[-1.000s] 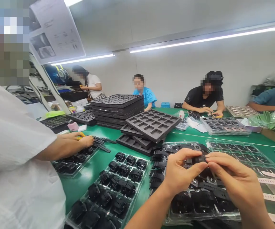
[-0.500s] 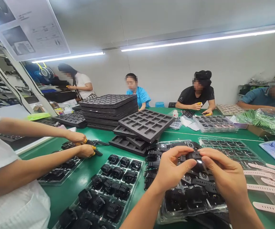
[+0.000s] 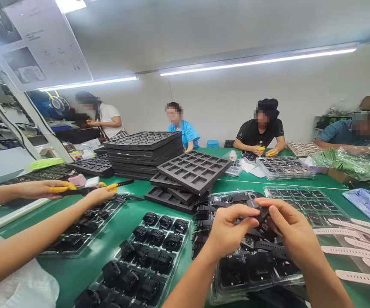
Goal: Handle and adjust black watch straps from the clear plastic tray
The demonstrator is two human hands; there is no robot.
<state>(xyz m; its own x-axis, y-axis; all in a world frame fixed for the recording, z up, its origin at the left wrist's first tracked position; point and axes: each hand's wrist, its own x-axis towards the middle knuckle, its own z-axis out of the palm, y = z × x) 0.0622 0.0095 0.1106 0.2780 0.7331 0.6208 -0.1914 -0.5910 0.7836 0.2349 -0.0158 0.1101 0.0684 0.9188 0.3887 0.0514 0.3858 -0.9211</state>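
A black watch is between my two hands, above a clear plastic tray of black watches. My left hand pinches its left side between thumb and fingers. On its right side, my right hand grips it, fingers bent over the top. The fingers partly cover the watch, so its face and strap ends cannot be made out. Black straps lie in a row along the tray's left side. Left of that, a second clear tray holds several curled black watches.
Black foam trays are stacked beyond, with a tilted one beside them. Pink straps lie at right. A co-worker's gloved hands hold a black strap at left. Three people sit across the green table; another stands behind.
The watch has turned in my hands, and its shiny surface no longer shows. The co-worker's hands at left have moved apart and lifted a strap. The view has shifted slightly.
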